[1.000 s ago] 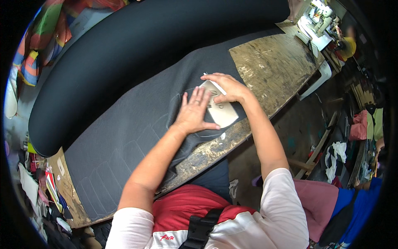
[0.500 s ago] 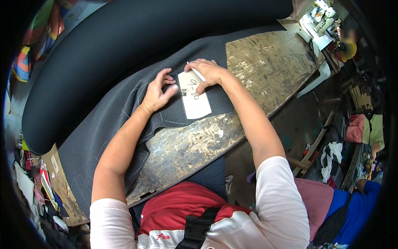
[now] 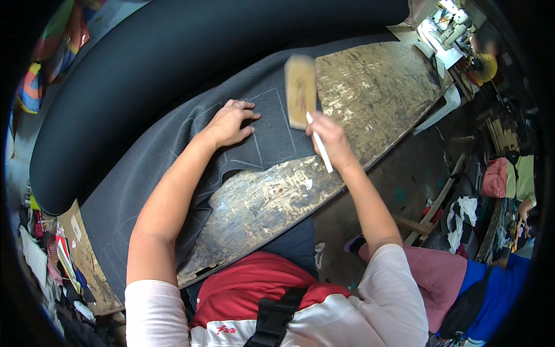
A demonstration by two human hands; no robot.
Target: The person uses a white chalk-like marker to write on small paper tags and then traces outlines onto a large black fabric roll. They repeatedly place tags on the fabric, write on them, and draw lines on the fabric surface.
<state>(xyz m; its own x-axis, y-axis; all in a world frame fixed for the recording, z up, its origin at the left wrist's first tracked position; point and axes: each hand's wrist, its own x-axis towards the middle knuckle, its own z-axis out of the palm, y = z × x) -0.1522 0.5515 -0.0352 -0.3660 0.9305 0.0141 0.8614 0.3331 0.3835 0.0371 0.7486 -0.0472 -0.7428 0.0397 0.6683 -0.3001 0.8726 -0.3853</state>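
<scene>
Dark grey fabric [image 3: 156, 144] lies creased over the worn wooden table, with pale outlines drawn on it. My left hand [image 3: 232, 124] rests on this fabric, its slightly bent fingers spread and holding nothing. Raised near the fabric's right edge, my right hand [image 3: 330, 139] is closed on a flat brown card template [image 3: 300, 92] and a slim white marking stick [image 3: 319, 144]. The template is blurred. Between the hands, a drawn four-sided outline shows on the fabric.
A large black fabric roll [image 3: 191, 75] lies along the table's far side. At the far right stands a white sewing machine [image 3: 454, 32]. The wooden table [image 3: 376, 81] ends in a slanting edge on the right. Another person in blue [image 3: 509, 289] is at lower right.
The card template has come off the fabric and up to the right in my right hand, now showing a brown face. My left hand stays on the fabric, shifted slightly right.
</scene>
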